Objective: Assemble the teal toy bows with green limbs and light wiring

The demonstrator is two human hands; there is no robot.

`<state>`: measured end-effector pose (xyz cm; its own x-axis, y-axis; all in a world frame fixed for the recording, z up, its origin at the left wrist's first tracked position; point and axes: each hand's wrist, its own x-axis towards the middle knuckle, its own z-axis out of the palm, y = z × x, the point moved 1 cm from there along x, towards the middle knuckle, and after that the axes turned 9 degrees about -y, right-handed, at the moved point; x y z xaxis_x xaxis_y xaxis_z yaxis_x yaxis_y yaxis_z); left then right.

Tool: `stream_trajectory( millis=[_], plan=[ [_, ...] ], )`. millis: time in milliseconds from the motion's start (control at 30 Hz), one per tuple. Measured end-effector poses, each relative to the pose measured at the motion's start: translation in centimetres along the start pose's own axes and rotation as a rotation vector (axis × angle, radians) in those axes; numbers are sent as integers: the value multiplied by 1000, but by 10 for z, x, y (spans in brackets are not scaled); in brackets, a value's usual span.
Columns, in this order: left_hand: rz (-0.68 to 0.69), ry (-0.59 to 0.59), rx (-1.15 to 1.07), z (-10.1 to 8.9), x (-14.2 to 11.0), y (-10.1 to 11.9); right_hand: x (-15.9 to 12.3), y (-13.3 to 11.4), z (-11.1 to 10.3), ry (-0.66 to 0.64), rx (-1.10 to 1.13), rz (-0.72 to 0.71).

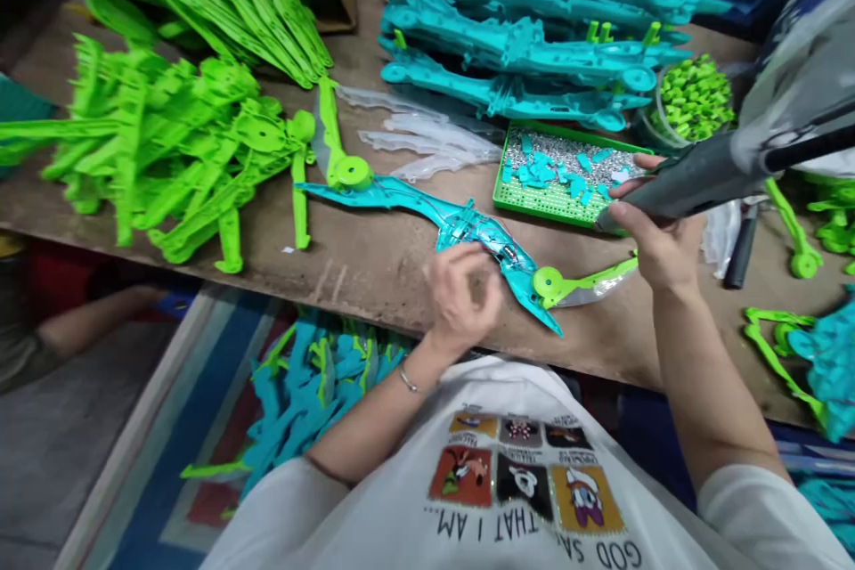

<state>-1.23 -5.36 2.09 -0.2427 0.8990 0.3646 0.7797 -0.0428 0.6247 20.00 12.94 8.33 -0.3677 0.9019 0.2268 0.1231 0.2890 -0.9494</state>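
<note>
The blue bow (407, 194) lies on the brown bench (367, 272) in front of me, with a green arm joined near each end. My left hand (466, 296) is at its middle, fingers curled in, but I can't tell if they grip anything. My right hand (658, 227) is wrapped around a gray tool (695, 183), just past the bow's right end. Behind the bow, the green tray (559, 212) holds lots of tiny silver bits with small blue pieces on top. Beside it, a round tub (661, 132) is full of little green bits (698, 93). Clear strips (431, 142) lie left of the tray. Blue parts (521, 49) stand in rows at the back, and a big green heap (180, 151) is on the left. Brown top shows between that heap and my left hand, along the front edge. The bow's right tip is near that edge. Below it, more blue and green bows (313, 401) are piled up. Another person's arm (100, 321) is far left, above gray floor (33, 472).
</note>
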Motion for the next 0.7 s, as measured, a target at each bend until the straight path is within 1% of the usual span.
stream_trajectory(
  millis=[33,67,100,167,200,267,367,433,467,633,700],
  plan=[
    [-90,35,36,-9,4,-13,-3,1,3,43,-32,-17],
    [-165,17,82,-16,9,-26,-9,2,7,99,-59,-40],
    [-190,-51,111,-22,13,-37,-16,3,11,162,-86,-61],
    [-157,-185,102,-27,19,-52,-38,6,21,244,-163,-70],
    [-120,-225,80,-27,20,-56,-51,7,27,235,-225,-50],
    [-58,-237,40,-25,18,-57,-78,7,39,107,-385,11],
    [-11,-235,22,-17,10,-49,-112,8,48,-124,-606,30],
    [11,-249,12,-12,3,-41,-126,10,43,-220,-667,27],
    [25,-259,7,-10,0,-37,-131,10,37,-247,-674,29],
    [94,-343,-7,-3,-21,-10,-140,9,-6,-328,-693,44],
    [118,-388,17,-2,-28,1,-144,3,-18,-320,-748,37]
  ],
)
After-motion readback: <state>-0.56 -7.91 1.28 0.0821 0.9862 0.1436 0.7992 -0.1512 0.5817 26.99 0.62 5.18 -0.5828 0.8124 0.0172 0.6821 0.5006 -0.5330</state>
